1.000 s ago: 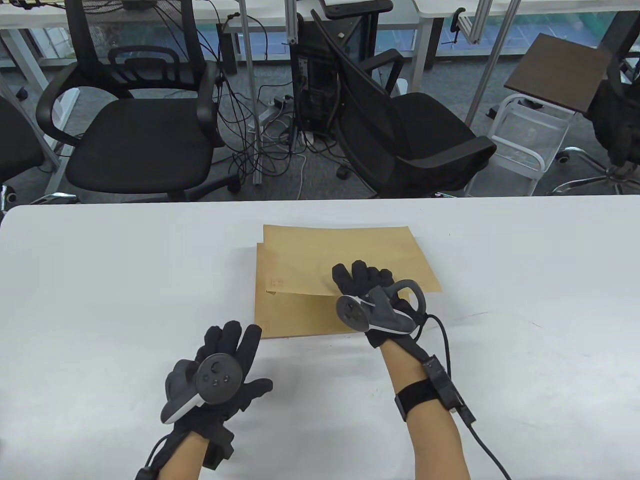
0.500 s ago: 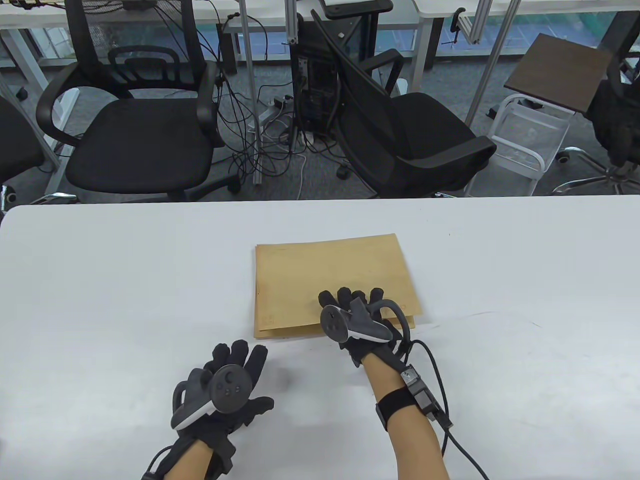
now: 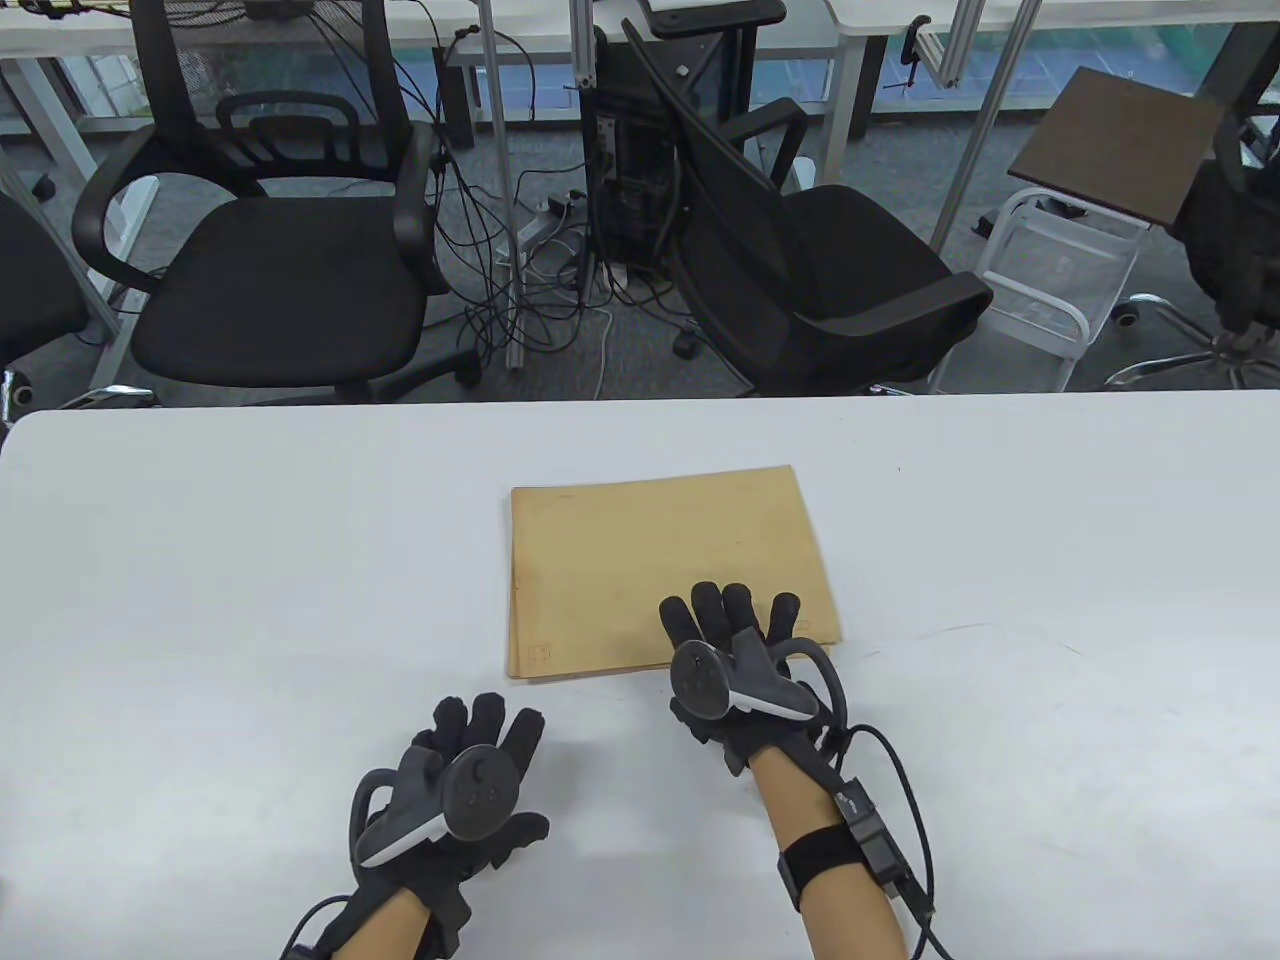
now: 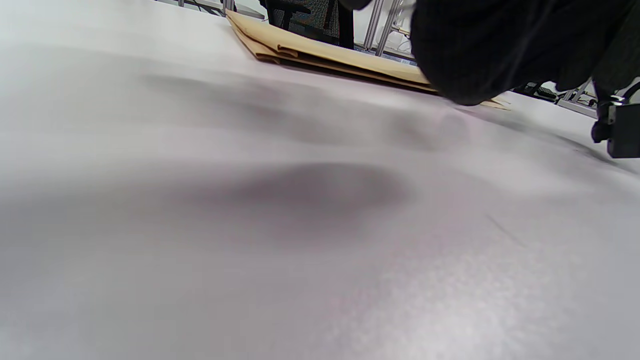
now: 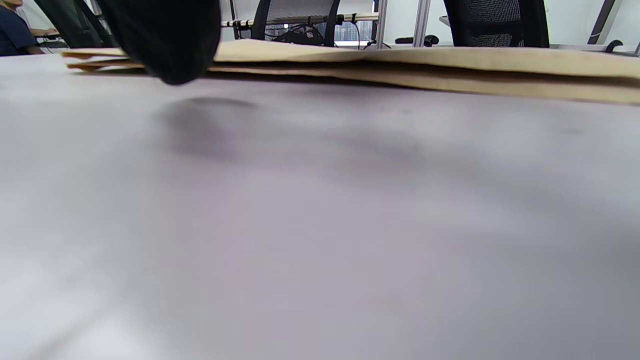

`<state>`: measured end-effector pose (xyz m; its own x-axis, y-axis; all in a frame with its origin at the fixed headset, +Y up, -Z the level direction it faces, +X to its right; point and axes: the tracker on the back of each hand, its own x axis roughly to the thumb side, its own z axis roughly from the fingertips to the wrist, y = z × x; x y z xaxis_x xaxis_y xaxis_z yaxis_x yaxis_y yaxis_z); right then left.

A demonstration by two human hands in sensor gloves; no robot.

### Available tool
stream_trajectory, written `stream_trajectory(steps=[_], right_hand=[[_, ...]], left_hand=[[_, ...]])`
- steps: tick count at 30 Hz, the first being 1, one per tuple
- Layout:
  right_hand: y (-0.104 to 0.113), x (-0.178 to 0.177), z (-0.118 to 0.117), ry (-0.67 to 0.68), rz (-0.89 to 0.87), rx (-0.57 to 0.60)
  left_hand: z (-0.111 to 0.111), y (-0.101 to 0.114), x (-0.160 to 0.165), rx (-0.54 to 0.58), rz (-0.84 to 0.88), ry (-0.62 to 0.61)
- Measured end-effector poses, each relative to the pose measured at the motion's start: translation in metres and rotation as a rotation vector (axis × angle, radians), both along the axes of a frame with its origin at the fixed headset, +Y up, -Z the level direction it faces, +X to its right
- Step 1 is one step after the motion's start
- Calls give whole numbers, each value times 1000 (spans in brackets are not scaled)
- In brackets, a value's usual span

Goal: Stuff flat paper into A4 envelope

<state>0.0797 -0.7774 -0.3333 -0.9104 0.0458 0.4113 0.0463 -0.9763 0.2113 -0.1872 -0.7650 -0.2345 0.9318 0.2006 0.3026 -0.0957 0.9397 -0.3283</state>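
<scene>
The right hand (image 3: 738, 668) rests straight, spread fingers on the flat brown paper envelope's (image 3: 660, 570) near right corner; the left hand (image 3: 462, 790) lies open on the white table (image 3: 200, 600).

Envelopes (image 3: 660, 570) stacked flat near the middle of the tabletop (image 3: 1050, 560), slightly nearer the front edge than the far edge, well clear of both side edges. Right hand (image 3: 745, 670) laid over the stack's front right corner, fingers (image 3: 712, 612) spread on the top envelope. Left hand (image 3: 455, 790) on the tabletop just before the stack's front left corner, apart from it, close to the front edge. Beyond the far edge, office chairs (image 3: 280, 270) on the floor.
</scene>
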Motion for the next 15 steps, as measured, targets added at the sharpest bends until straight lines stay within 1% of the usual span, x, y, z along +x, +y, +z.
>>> stream_trajectory(steps=[3,8,11,15], right_hand=[[8,10,14,11,-29,13],[21,20,39,66,-36,38],[26,26,55,99,-48,51],[29,34,73,124,-53,20]], left_hand=[[0,-1,2,0,-17,-7],[3,2,6,34,-34,-19],[4,0,9,18,-50,-35],[5,0,12,7,-79,-52]])
